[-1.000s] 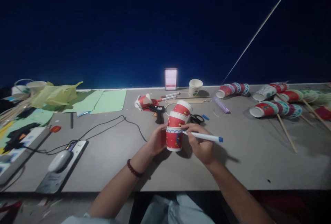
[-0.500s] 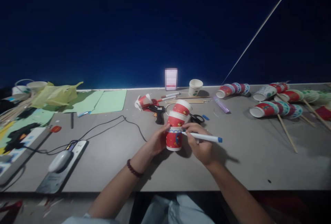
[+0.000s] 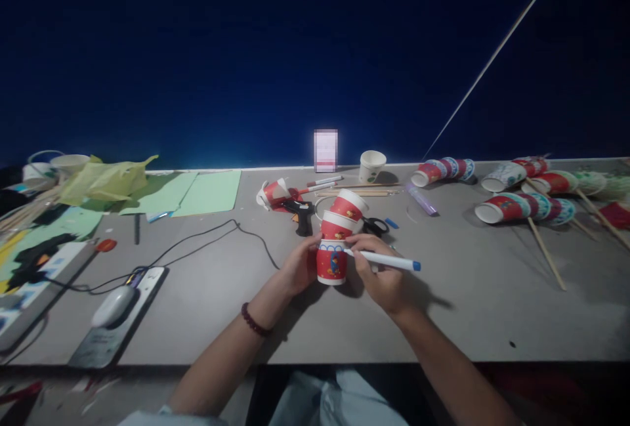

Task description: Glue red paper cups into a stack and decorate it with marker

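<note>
A chain of red paper cups point(image 3: 339, 229) with white rims curves up from the grey table point(image 3: 221, 308). My left hand point(image 3: 299, 267) wraps round the left side of the lowest cup point(image 3: 331, 264). My right hand point(image 3: 378, 275) pinches a white marker with a blue end point(image 3: 388, 260), its tip against the upper edge of that cup. A bead bracelet point(image 3: 253, 322) sits on my left wrist.
Black scissors point(image 3: 377, 224) and a black glue gun point(image 3: 301, 213) lie just behind the cups. Rows of joined cups on sticks point(image 3: 522, 208) lie at the right. A power strip point(image 3: 118, 311), cable, green paper sheets point(image 3: 207, 193) and a white cup point(image 3: 371, 165) are also on the table.
The lowest cup has turned slightly in my left hand, showing a different part of its print. The marker has shifted a little left and up with it.
</note>
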